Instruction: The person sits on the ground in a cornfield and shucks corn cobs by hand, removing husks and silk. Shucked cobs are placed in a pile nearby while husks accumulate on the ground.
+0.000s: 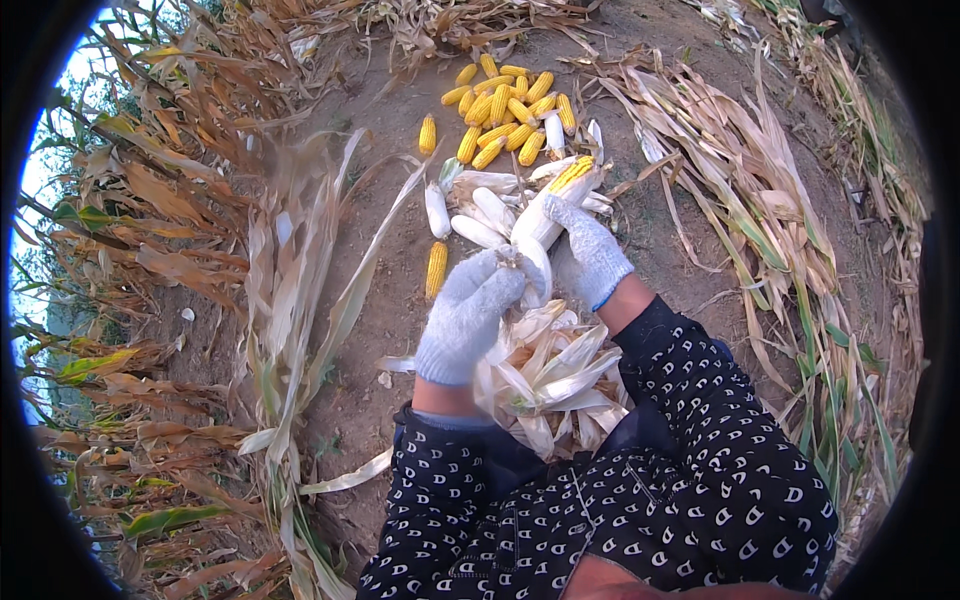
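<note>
A partly husked ear of corn slants up and away between my hands, its yellow kernels bare along the far end. My right hand, in a white knit glove, wraps the ear from the right side. In a matching glove, my left hand grips the near end, where the stalk stub shows between thumb and fingers. One pale strip of husk curls down beside the left fingers. Under my hands and close to my body lies a heap of stripped husks.
Bare yellow cobs are piled ahead, with single cobs to the left. Several ears in pale husk lie just beyond my hands. Dry stalks stretch along the left, more cut stalks along the right. Standing corn plants border the left.
</note>
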`<state>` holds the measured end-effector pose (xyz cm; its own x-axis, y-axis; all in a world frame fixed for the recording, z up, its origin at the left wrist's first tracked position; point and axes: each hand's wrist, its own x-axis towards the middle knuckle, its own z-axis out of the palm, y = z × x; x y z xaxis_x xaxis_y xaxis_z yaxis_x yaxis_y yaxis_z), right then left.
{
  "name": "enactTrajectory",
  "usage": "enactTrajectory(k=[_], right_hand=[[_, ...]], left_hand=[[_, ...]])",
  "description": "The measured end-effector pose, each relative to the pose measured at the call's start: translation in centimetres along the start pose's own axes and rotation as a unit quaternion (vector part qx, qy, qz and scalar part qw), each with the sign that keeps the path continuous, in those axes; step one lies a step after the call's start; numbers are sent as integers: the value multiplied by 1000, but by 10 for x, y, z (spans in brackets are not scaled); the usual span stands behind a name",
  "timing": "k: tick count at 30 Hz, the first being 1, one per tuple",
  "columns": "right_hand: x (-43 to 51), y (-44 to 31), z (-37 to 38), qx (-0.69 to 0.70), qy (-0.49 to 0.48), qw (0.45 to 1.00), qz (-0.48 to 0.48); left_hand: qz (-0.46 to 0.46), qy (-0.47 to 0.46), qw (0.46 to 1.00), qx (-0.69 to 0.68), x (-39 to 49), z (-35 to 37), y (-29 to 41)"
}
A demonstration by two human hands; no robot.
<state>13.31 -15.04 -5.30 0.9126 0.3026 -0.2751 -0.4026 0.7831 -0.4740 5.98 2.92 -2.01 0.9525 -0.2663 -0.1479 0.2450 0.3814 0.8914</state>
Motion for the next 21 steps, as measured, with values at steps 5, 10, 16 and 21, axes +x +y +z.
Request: enactTrajectory(k=[5, 10, 16, 21], right_hand=[[13, -13, -11, -298, 10, 944, -138], [4, -6, -7, -510, -46, 848, -135], [-18, -3, 15, -631, -183, 754, -22], [-29, -4, 29, -520, -263, 803, 128]], left_hand=[[106, -95, 973, 181, 2, -5, 17], [230, 184, 954, -57, 24, -30, 21], [247, 189, 930, 198, 37, -20, 5], [89, 98, 987, 92, 35, -18, -9]])
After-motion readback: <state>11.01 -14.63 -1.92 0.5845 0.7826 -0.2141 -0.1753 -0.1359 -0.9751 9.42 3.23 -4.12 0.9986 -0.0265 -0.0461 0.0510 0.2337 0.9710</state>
